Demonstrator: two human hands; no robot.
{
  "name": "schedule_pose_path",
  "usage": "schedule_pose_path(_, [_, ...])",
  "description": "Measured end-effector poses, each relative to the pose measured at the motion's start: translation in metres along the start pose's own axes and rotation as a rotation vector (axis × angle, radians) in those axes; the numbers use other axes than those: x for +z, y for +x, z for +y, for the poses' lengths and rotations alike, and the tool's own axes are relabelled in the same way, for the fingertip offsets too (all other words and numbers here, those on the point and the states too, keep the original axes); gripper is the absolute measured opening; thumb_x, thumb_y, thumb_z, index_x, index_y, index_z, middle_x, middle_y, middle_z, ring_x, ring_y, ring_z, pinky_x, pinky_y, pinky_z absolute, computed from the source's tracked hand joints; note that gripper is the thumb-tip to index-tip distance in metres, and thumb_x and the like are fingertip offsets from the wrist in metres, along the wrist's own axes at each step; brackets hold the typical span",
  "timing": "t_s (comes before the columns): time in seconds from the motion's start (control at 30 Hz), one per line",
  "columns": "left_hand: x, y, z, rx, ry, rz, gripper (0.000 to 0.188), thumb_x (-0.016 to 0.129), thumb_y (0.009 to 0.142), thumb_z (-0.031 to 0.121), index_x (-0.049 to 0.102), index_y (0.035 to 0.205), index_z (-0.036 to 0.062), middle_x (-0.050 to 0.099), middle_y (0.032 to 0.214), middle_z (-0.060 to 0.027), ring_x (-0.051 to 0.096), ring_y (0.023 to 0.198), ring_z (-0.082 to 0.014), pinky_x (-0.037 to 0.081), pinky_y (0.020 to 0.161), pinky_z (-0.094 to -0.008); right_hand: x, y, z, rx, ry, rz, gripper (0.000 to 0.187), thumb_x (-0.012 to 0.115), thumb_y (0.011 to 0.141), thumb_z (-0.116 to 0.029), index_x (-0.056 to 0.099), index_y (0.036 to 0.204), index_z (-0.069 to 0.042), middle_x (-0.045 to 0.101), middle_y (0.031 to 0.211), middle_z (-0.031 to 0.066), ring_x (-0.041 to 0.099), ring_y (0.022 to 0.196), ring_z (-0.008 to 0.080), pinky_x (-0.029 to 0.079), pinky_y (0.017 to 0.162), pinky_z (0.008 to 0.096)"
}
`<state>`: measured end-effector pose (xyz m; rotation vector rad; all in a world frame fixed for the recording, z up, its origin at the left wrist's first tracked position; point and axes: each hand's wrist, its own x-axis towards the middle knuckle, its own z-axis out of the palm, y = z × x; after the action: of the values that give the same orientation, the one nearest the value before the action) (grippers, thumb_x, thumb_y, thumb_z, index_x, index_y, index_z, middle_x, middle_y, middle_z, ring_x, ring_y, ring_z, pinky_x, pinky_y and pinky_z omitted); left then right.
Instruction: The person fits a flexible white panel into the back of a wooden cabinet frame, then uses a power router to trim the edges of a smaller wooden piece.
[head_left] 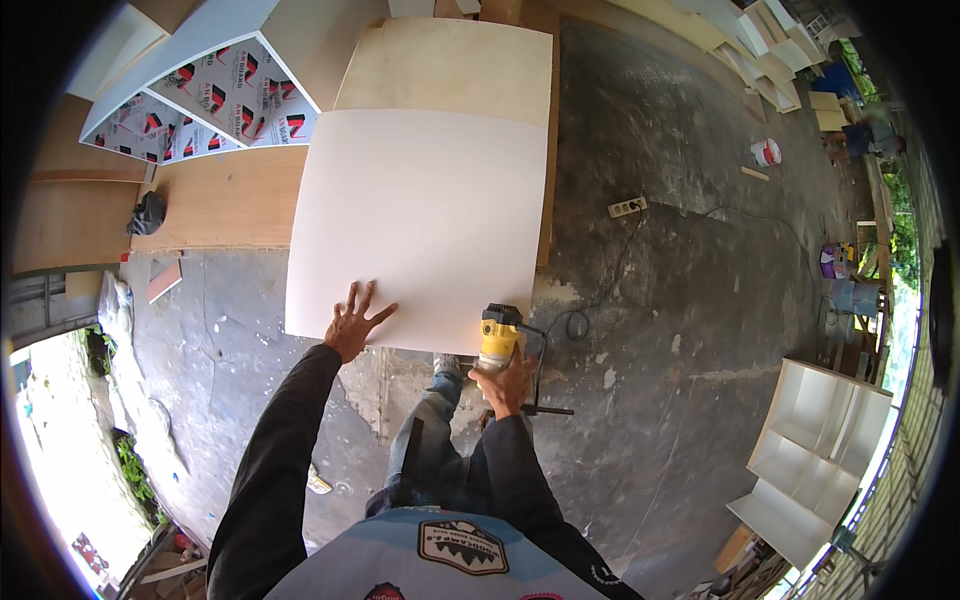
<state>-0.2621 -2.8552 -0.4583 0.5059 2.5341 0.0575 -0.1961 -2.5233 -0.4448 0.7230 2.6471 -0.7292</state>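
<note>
A large white sheet (420, 215) lies flat in front of me, over a pale wooden board (450, 65) that shows past its far edge. My left hand (352, 325) rests on the sheet close to its near left corner, fingers spread and palm down. At the near right corner my right hand (505, 385) is wrapped round a yellow trim router (497, 335) with a black top. The router stands upright at the sheet's edge; its base and bit are hidden by my hand. A black cord runs from the tool.
The cord leads toward a power strip (627, 207) on the grey concrete floor (660, 300). A white cabinet (220, 95) with patterned lining stands at the far left, beside a black bag (147, 213). Another white shelf unit (815, 450) is at the right. A white bucket (766, 152) sits farther off.
</note>
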Motion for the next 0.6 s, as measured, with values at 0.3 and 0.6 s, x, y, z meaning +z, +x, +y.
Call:
schedule_pose_path(0.3, [0.04,-0.028,-0.03,0.008,-0.113,0.195,0.1,0.083,0.08,0.033,0.025,0.161,0.023,0.01,0.17,-0.0154,0.011,0.156,-0.0388,0.027,0.119,-0.0609,-0.008,0.006,-0.005,0.017,0.083,-0.1,0.104,0.092,0.056,-0.037,0.049,0.146,-0.013,0.045,0.148,0.0266,0.047,0.136,0.0416,0.049,0.105,0.0511])
schedule_pose_path(0.6, [0.032,-0.076,-0.089,-0.527,-0.208,0.126,0.117,0.09,0.068,0.038,0.021,0.161,0.038,0.002,0.169,-0.0195,0.015,0.151,-0.0519,0.031,0.109,-0.0751,-0.014,0.003,-0.013,0.091,0.131,-0.127,0.103,0.09,0.056,-0.037,0.048,0.147,-0.014,0.046,0.147,0.0261,0.048,0.135,0.0423,0.047,0.107,0.0524])
